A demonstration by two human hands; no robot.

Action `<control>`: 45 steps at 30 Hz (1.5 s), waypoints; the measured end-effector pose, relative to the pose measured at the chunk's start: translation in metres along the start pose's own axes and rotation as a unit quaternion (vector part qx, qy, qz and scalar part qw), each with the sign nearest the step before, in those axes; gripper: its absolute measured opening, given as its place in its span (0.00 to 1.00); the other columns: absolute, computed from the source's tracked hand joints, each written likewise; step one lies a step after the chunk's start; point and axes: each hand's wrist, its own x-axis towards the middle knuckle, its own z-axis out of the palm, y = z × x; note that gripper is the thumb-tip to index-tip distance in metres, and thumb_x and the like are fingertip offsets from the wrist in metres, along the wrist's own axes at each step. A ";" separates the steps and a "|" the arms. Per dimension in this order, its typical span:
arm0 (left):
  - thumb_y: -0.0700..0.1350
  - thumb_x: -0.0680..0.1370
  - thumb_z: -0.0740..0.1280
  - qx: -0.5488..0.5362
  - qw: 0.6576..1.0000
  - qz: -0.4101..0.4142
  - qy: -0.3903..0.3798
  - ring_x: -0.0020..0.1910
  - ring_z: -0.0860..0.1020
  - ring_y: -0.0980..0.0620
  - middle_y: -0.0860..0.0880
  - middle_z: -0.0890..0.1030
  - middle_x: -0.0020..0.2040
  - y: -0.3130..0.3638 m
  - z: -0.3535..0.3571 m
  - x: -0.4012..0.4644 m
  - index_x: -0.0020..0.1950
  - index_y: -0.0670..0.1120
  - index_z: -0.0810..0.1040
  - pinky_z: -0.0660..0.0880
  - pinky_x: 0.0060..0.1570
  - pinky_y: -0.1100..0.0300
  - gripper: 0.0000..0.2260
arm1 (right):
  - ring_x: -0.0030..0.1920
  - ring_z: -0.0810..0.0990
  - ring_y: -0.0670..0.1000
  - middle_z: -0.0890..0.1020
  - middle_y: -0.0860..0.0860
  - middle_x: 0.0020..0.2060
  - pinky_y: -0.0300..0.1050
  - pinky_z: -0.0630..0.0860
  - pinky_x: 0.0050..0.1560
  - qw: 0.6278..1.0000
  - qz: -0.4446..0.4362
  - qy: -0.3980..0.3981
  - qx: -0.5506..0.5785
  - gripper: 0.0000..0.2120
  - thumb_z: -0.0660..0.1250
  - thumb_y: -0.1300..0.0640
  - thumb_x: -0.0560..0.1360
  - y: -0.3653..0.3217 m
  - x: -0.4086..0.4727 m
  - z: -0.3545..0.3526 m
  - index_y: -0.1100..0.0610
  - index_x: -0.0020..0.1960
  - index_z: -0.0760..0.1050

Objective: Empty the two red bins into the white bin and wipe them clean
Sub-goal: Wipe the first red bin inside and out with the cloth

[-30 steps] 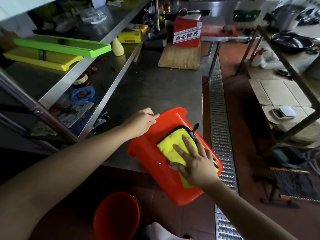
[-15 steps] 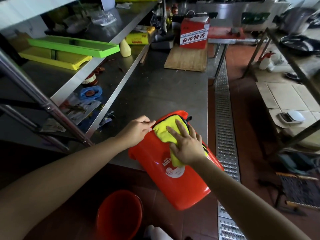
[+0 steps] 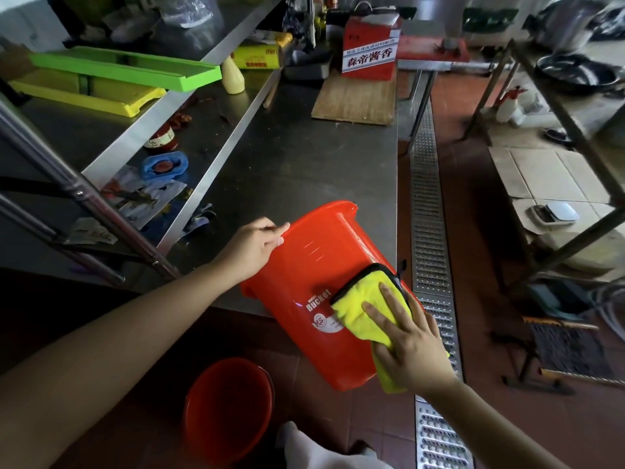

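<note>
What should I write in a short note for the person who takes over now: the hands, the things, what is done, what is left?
Left hand grips the rim of the red bin, which lies tilted on the steel table edge.
Right hand presses the yellow cloth flat on the bin's outer wall.
Second red bin stands on the floor below.
Done: held bin appears emptied; outside is being wiped.
Left: finish this bin, wipe the second. White bin not in view.

The red bin at lower centre reads "water Bucket" above a round "MS" mark. The red box at the top of my view reads "森帝酱香"
</note>
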 end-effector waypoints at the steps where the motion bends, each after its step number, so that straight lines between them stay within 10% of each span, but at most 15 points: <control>1: 0.39 0.78 0.69 -0.001 1.000 0.004 0.002 0.46 0.78 0.57 0.50 0.79 0.52 0.000 -0.002 -0.003 0.68 0.43 0.76 0.74 0.47 0.68 0.17 | 0.79 0.55 0.63 0.51 0.44 0.81 0.69 0.69 0.65 1.000 -0.001 -0.002 0.001 0.33 0.60 0.40 0.74 -0.001 -0.001 0.000 0.34 0.78 0.56; 14: 0.36 0.78 0.68 0.004 0.999 -0.003 0.043 0.50 0.79 0.51 0.45 0.81 0.54 -0.008 -0.010 -0.050 0.66 0.39 0.77 0.71 0.51 0.68 0.16 | 0.79 0.50 0.62 0.48 0.43 0.81 0.68 0.60 0.70 0.998 0.033 -0.034 0.050 0.29 0.52 0.36 0.78 -0.065 0.151 -0.015 0.33 0.78 0.51; 29: 0.48 0.81 0.62 0.032 0.996 -0.021 0.081 0.49 0.81 0.49 0.45 0.82 0.54 0.023 -0.013 -0.036 0.64 0.40 0.79 0.78 0.50 0.56 0.17 | 0.79 0.56 0.64 0.51 0.45 0.81 0.67 0.68 0.65 1.000 -0.007 0.004 0.016 0.33 0.62 0.40 0.73 -0.035 0.013 0.004 0.36 0.78 0.59; 35: 0.51 0.83 0.60 0.105 0.980 -0.138 -0.096 0.64 0.75 0.40 0.38 0.78 0.63 0.078 0.020 0.066 0.68 0.40 0.75 0.70 0.62 0.52 0.20 | 0.77 0.58 0.65 0.53 0.46 0.81 0.65 0.70 0.63 0.999 -0.032 0.005 0.003 0.33 0.62 0.40 0.73 -0.056 0.010 0.008 0.36 0.77 0.61; 45: 0.47 0.82 0.62 0.015 0.989 -0.132 -0.069 0.45 0.80 0.39 0.38 0.83 0.43 0.092 0.024 0.069 0.46 0.38 0.81 0.65 0.38 0.54 0.15 | 0.79 0.52 0.65 0.52 0.46 0.81 0.68 0.69 0.65 0.999 -0.010 0.043 -0.002 0.32 0.58 0.38 0.74 -0.065 0.032 -0.002 0.35 0.78 0.58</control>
